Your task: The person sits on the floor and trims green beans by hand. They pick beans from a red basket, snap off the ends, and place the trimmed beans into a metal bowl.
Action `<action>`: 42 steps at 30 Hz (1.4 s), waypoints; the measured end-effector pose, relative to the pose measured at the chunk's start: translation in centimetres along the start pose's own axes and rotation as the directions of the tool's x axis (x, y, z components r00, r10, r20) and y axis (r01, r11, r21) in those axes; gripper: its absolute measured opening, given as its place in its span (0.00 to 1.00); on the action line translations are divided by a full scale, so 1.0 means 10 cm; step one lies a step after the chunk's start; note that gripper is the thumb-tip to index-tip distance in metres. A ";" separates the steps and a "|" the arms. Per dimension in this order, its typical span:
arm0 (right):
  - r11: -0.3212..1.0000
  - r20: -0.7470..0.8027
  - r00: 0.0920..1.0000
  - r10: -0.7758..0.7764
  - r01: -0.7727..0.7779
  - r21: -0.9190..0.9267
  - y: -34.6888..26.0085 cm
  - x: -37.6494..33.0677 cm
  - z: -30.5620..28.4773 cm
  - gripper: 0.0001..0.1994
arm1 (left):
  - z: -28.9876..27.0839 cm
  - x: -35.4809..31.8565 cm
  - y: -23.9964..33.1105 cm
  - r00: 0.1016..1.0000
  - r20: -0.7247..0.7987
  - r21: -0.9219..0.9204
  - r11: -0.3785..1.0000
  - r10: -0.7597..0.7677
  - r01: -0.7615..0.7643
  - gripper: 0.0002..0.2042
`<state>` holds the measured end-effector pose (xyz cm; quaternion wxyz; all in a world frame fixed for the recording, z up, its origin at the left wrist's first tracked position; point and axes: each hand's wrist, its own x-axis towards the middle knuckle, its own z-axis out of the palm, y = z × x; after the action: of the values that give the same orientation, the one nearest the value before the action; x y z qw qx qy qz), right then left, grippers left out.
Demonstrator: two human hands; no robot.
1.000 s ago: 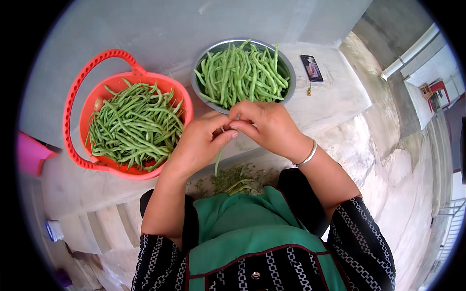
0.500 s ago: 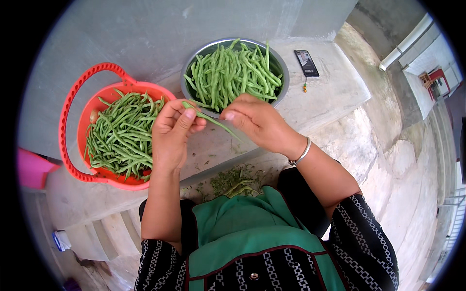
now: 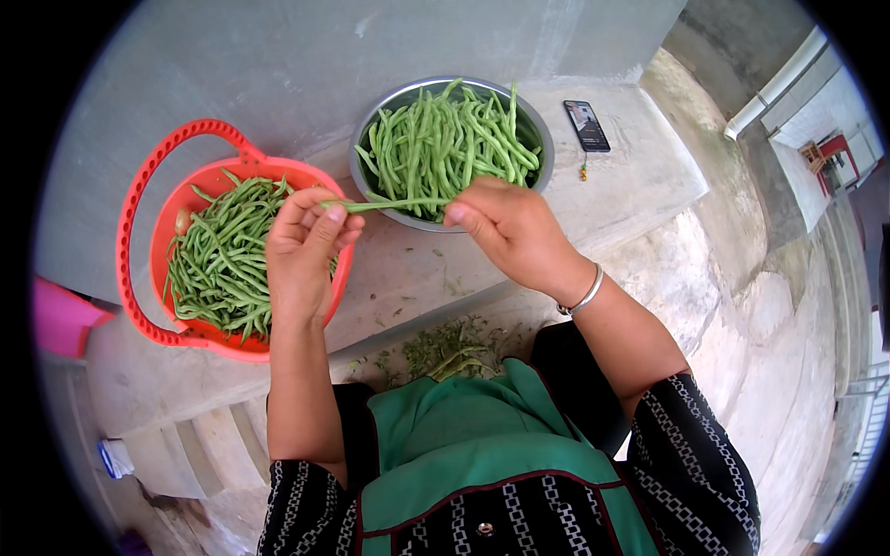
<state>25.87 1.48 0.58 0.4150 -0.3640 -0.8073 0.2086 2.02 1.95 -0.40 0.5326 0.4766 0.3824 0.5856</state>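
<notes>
**One green bean held level between two hands**

The left hand (image 3: 301, 246) pinches one end of a long green bean (image 3: 394, 203) between thumb and fingertips, and the right hand (image 3: 510, 232) pinches the other end, so the bean runs almost level from one to the other. Both hands are closed on it and stand apart by the bean's length. The bean hangs in the air above the near rim of a metal bowl (image 3: 547, 153), which is heaped with more green beans (image 3: 445, 144). Under the left hand sits an orange basket (image 3: 139, 213) with a hoop handle, also full of beans (image 3: 218, 264). Bowl and basket stand side by side on a grey concrete ledge (image 3: 640, 167). A dark phone (image 3: 587, 125) lies on the ledge just right of the bowl. Below the ledge, near the person's green apron (image 3: 464, 445), a pile of green trimmings (image 3: 445, 347) lies on the ground. A silver bracelet (image 3: 582, 295) circles the right wrist. A pink thing (image 3: 60, 315) shows at the far left edge; what it is cannot be told
</notes>
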 end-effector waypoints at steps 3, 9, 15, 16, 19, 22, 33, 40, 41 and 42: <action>0.990 -0.104 0.991 0.078 -0.065 0.125 -0.06 0.02 -0.07 0.10 | 0.01 -0.03 -0.06 0.970 0.219 0.165 0.984 -0.107 0.071 0.07; 0.915 -0.162 0.965 0.205 -0.130 0.383 -0.03 0.02 -0.12 0.08 | 0.31 -0.22 -0.35 0.819 0.443 0.240 0.928 -0.365 0.283 0.10; 0.995 0.164 0.986 -0.031 0.016 0.097 0.09 -0.13 0.00 0.09 | 0.24 -0.07 -0.38 0.937 0.158 -0.042 0.946 -0.312 0.322 0.08; 0.993 0.176 0.978 -0.114 0.104 0.064 0.12 -0.15 0.04 0.10 | 0.25 -0.07 -0.39 0.937 0.155 -0.044 0.946 -0.312 0.322 0.07; 0.878 0.146 0.934 0.327 -0.357 0.319 0.05 -0.10 0.07 0.11 | 0.35 -0.09 -0.51 0.936 0.166 -0.051 0.945 -0.310 0.322 0.07; 0.828 0.057 0.915 0.399 -0.386 0.406 0.17 -0.11 0.26 0.11 | 0.47 -0.09 -0.58 0.926 0.211 -0.024 0.945 -0.314 0.326 0.08; 0.877 -0.332 0.894 0.301 -0.396 -0.273 1.33 0.25 -0.26 0.12 | -0.25 0.14 -0.24 0.998 0.015 0.427 0.903 -0.063 0.051 0.09; 0.998 -0.030 1.000 -0.009 0.007 -0.068 0.26 0.77 0.85 0.07 | -1.21 -0.01 0.06 0.968 -0.213 0.865 0.487 0.134 0.123 0.07; 0.994 0.048 0.996 -0.077 0.081 -0.073 0.12 0.81 1.04 0.07 | -1.33 -0.04 0.10 0.967 -0.230 0.875 0.458 0.110 0.156 0.08; 0.987 0.102 0.989 -0.110 0.120 -0.103 0.02 0.84 1.23 0.08 | -1.43 -0.08 0.13 0.965 -0.248 0.884 0.428 0.088 0.188 0.08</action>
<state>12.60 7.58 -2.23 0.3668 -0.3285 -0.8561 0.1574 -12.12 1.87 -2.92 0.1584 0.5952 0.7152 0.3302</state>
